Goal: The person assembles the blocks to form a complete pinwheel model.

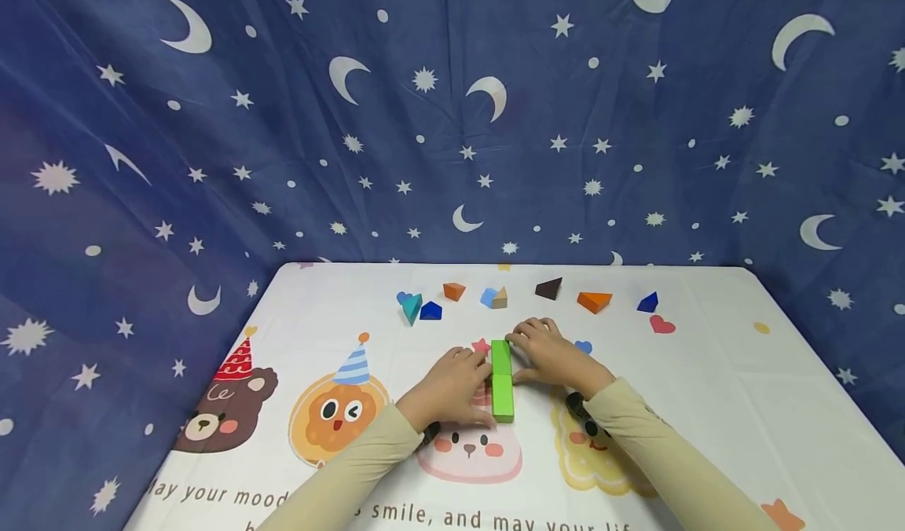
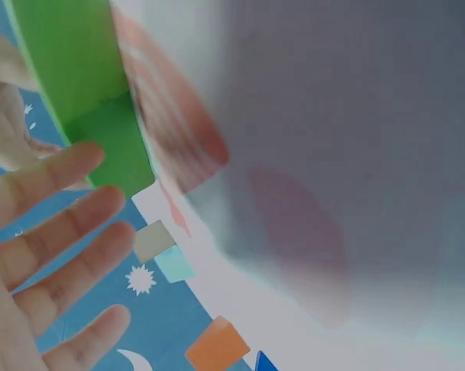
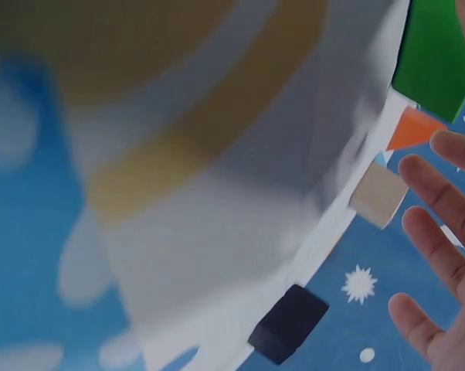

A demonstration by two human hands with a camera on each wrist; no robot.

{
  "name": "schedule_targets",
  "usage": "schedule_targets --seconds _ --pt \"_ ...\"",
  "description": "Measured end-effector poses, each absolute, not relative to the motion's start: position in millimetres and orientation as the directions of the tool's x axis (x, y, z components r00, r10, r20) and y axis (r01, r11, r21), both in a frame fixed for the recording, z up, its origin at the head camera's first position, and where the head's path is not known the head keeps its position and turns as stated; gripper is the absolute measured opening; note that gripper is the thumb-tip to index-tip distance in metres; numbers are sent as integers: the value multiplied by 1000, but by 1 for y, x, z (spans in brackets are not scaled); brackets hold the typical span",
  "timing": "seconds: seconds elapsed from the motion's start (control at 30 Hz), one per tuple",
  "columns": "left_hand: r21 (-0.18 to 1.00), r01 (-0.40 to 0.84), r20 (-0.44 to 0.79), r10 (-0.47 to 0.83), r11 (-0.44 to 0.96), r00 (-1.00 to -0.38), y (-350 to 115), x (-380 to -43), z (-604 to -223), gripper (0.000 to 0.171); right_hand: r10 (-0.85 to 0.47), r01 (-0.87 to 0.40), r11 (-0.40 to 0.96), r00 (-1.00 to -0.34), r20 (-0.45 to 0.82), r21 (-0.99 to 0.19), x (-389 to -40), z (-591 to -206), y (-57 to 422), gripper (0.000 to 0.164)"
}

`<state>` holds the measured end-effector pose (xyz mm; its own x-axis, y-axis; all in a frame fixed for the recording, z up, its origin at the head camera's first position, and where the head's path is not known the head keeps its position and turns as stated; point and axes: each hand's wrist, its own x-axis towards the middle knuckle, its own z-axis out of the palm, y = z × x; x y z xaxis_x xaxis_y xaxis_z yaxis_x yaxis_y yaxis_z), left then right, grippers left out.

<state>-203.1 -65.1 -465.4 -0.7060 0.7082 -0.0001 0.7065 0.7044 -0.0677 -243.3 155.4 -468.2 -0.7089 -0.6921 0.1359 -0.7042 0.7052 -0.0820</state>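
Two bright green blocks, a far one and a near one, lie end to end in a straight line on the white tablecloth. My left hand is at their left side, its thumb by the near end. In the left wrist view its fingers are spread and fairly straight, the index tip overlapping the green. On the other side is my right hand, fingertips at the far end and thumb beside the right face. The right wrist view shows its fingers apart and loosely extended.
Along the back lie several small angular blocks, among them teal, blue, orange, tan, dark brown, a larger orange and another blue. A blue starry curtain hangs behind the table.
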Motion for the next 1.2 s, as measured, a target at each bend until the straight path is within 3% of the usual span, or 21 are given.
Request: schedule_targets --seconds 0.17,0.43,0.6,0.83,0.97,1.2 --pt "-50 701 65 703 711 -708 -65 -205 -460 69 -666 -679 732 -730 153 -56 -247 -468 166 65" --pt "-128 776 105 787 617 -608 -60 -204 -466 57 -673 -686 726 -700 239 35 -265 -470 183 48" --pt "-122 780 84 789 614 -609 -59 -204 -464 57 -680 -677 726 -683 267 120 -289 -464 185 39" --pt "-100 777 81 784 621 -616 -59 -205 -465 57 -738 -705 670 -599 310 233 -330 -464 162 38" --pt "-98 775 94 781 624 -617 -60 -206 -467 57 -759 -716 648 -584 287 258 -344 -469 150 40" --pt "-93 777 100 782 623 -616 -59 -206 -469 57 -769 -723 638 -582 265 263 -352 -471 144 28"
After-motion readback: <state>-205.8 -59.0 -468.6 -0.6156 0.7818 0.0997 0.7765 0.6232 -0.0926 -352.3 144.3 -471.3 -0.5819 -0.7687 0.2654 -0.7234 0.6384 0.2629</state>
